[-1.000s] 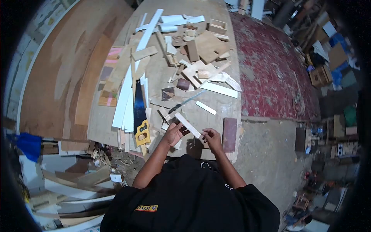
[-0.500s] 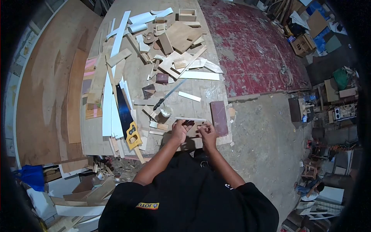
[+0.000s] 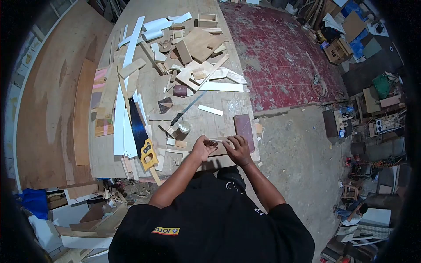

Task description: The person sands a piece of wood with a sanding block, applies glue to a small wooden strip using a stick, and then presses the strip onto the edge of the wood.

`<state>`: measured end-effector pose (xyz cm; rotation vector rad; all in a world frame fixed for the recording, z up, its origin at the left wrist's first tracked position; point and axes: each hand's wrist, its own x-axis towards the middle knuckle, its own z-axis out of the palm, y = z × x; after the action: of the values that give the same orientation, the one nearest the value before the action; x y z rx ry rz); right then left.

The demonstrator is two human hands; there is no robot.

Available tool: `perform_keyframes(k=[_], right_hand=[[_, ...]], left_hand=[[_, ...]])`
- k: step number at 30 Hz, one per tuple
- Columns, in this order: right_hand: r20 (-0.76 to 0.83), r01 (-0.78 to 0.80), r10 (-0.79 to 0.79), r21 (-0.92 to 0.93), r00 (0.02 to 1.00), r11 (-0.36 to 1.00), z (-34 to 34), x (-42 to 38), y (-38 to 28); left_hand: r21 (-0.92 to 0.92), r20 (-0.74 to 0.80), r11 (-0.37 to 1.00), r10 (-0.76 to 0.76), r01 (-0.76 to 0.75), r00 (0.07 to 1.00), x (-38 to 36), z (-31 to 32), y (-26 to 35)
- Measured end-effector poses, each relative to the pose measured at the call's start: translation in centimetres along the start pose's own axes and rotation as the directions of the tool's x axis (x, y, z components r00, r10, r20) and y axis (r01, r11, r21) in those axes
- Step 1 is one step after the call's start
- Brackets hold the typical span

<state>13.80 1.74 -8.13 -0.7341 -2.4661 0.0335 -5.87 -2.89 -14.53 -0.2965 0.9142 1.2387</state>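
At the near edge of the workbench [image 3: 206, 119], my left hand [image 3: 201, 150] has its fingers closed on one end of a thin, pale wooden strip [image 3: 219, 140]. A small dark piece shows under those fingers, too shaded to name. My right hand [image 3: 239, 151] pinches the other end of the strip, palm down. Just right of that hand lies a reddish-brown block [image 3: 244, 128]. A small glass jar [image 3: 184, 127] stands beyond my left hand, with small wood offcuts [image 3: 176, 143] beside it.
A handsaw [image 3: 148, 154] with a yellow handle lies among long white strips on the left. A thin blade with a black handle [image 3: 176, 118] lies past the jar. Wood pieces [image 3: 201, 44] crowd the far end. A person [image 3: 352, 215] is at the far lower right.
My right hand has turned palm down over the strip's right end. The strip sits slightly lower, and the dark piece in my left hand shows less. The whole view has shifted a little.
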Motion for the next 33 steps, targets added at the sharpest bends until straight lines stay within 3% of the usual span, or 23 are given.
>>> perform_keyframes(k=[11,14,15,16,17,19,20,21,22,23,25,28,33], right_hand=[[0.003,0.085,-0.085,-0.010,0.996,0.996,0.6,1.6,1.0],[0.067,-0.173,0.166,0.104,0.984,0.979,0.7,1.1,2.5],[0.070,-0.172,0.165,0.109,0.984,0.979,1.3,0.3,3.3],[0.138,-0.326,0.305,0.162,0.942,0.932,2.0,-0.6,4.2],[0.214,-0.475,0.434,0.201,0.875,0.857,2.7,-1.6,5.1],[0.225,-0.510,0.463,0.244,0.857,0.825,3.2,-2.8,6.1],[0.274,-0.534,0.471,0.244,0.838,0.809,3.6,-3.4,6.5],[0.325,-0.560,0.477,0.244,0.817,0.792,3.9,-3.8,6.7],[0.329,-0.561,0.476,0.249,0.816,0.790,3.7,-3.6,6.4],[0.367,-0.585,0.483,0.250,0.795,0.772,3.5,-3.4,6.3],[0.406,-0.610,0.490,0.253,0.771,0.751,3.8,-3.5,6.5],[0.413,-0.592,0.472,0.236,0.779,0.771,5.2,-3.7,7.0],[0.391,-0.597,0.472,0.315,0.790,0.738,7.2,-4.4,7.5]], left_hand=[[0.023,-0.039,1.000,0.021,-0.020,0.999,0.1,-0.6,0.8],[0.106,0.015,0.970,-0.223,0.220,0.975,-2.2,-0.3,1.6],[0.103,0.011,0.970,-0.222,0.220,0.975,-3.0,-0.5,1.8],[0.287,-0.039,0.940,-0.181,0.184,0.983,-3.7,-1.0,1.9],[0.464,-0.081,0.872,-0.133,0.155,0.988,-4.2,-1.5,2.2],[0.567,-0.073,0.816,-0.082,0.109,0.994,-2.6,-4.1,2.4],[0.766,-0.041,0.639,0.168,-0.077,0.985,-2.0,-5.2,2.2],[0.902,0.051,0.377,0.390,-0.210,0.919,-1.1,-6.5,1.9],[0.927,0.172,0.214,0.491,-0.310,0.854,-0.6,-6.9,1.8],[0.928,0.168,0.213,0.491,-0.305,0.855,-0.2,-7.3,1.6],[0.933,0.319,-0.024,0.514,-0.358,0.796,-0.5,-6.0,1.7],[0.908,0.401,-0.103,0.495,-0.406,0.771,-0.3,-4.6,1.5],[0.922,0.365,-0.076,0.502,-0.381,0.784,0.6,-3.4,0.5]])
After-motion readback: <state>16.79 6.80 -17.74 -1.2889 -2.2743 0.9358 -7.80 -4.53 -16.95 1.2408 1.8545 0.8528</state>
